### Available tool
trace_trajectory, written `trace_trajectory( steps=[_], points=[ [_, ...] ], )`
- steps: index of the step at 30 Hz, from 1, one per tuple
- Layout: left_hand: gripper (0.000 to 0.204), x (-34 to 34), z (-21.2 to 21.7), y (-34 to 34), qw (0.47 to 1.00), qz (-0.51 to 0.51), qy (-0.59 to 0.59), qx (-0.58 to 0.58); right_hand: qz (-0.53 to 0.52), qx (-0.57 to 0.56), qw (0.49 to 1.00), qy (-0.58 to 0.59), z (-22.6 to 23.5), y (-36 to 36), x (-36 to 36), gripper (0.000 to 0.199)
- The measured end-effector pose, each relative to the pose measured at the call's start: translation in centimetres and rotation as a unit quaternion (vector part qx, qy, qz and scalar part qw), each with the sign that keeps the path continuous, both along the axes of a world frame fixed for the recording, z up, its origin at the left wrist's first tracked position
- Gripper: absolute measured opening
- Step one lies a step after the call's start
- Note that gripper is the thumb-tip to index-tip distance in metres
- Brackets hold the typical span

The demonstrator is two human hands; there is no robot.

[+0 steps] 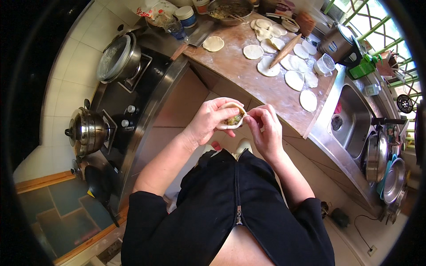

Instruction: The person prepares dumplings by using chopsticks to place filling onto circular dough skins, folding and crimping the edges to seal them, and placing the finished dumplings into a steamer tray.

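A round dough wrapper with chopped filling, a half-formed dumpling, is held up in front of my body, off the board. My left hand cups it from the left, the thumb lying along its open side. At its right edge my right hand pinches the dough rim between thumb and fingers. The greenish-yellow filling still shows through the opening. Beyond my hands, several flat dough wrappers lie on the floured wooden board, with a rolling pin resting across some of them.
A bowl of filling with chopsticks stands at the back. A cleaver lies at the board's left, its handle over the edge. The stove with pots is on the left, the metal sink on the right. A clear plastic cup stands near the sink.
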State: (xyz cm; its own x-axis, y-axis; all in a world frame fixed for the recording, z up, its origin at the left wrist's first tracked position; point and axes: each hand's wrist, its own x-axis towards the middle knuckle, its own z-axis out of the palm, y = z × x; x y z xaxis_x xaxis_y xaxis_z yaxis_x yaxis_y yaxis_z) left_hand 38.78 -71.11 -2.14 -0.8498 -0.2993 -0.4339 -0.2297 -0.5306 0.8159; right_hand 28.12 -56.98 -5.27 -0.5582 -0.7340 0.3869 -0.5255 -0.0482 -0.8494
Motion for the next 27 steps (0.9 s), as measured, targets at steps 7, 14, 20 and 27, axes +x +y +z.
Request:
trace_trajectory(
  steps=[7,14,20,27],
  points=[
    [0.016,2.2,-0.2,-1.0,0.994,-0.049,-0.042,-0.088,0.064,-0.019,0.971,0.228,-0.1,-1.6,1.5,0.015],
    [0.021,4.0,0.1,-2.9,0.994,-0.085,-0.013,-0.063,0.017,0.04,0.995,0.089,0.5,-2.2,4.1,0.021],
    [0.041,5.9,-1.4,-2.6,0.978,0.042,0.126,0.159,0.001,0.014,0.998,-0.056,0.5,-3.2,6.0,0.007],
    [0.026,6.5,-2.5,-1.8,0.981,0.053,0.093,0.161,0.004,0.083,0.995,-0.06,0.4,-3.0,6.6,0.006]
  ],
)
